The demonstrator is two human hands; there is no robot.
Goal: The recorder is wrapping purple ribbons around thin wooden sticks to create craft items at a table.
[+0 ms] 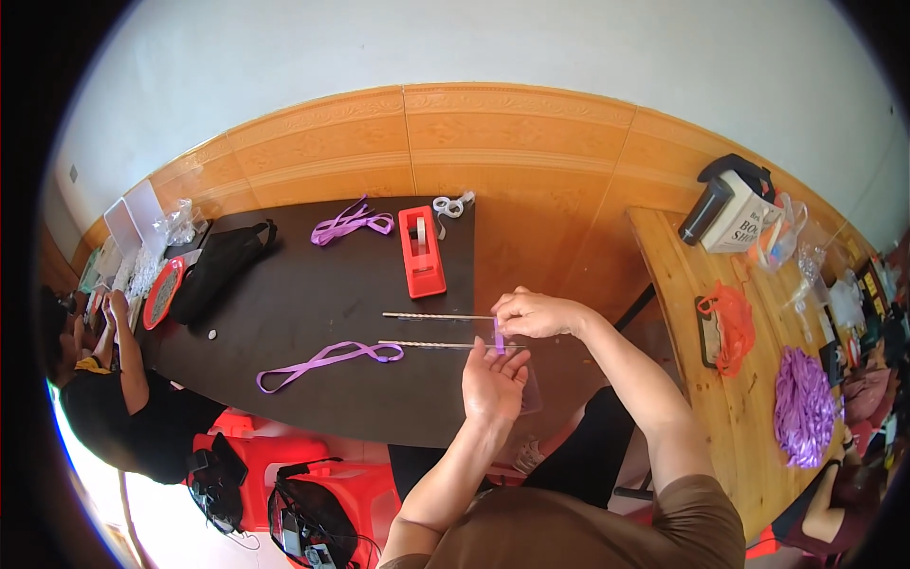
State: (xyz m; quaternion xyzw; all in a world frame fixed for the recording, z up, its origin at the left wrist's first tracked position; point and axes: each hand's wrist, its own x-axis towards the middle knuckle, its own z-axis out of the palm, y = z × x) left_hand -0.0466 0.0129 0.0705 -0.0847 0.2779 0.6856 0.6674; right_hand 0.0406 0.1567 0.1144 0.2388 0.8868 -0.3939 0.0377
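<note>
From my remote view, the right hand [538, 315] pinches purple ribbon [500, 339] hanging just below its fingers, across two thin rods [436, 316]; the left hand [494, 387] sits half-open beneath, contact unclear. I'd expect it light, limp, slippery: pinch it flat.

A pale wall [379, 47] stands above glossy orange-brown tiling [517, 137]. On the dark bench's [294, 294] left side, a black pouch [226, 270] lies near a red oval dish [152, 321]. A person in black [109, 412] sits at that end. Below are a red stool [256, 453] and another red stool [384, 488] bearing a black mesh bag [318, 512]. At right, a wooden bench [730, 422] carries a white printed bag [741, 211], a dark cylinder [707, 211] and a crumpled orange-red plastic bag [733, 334].
</note>
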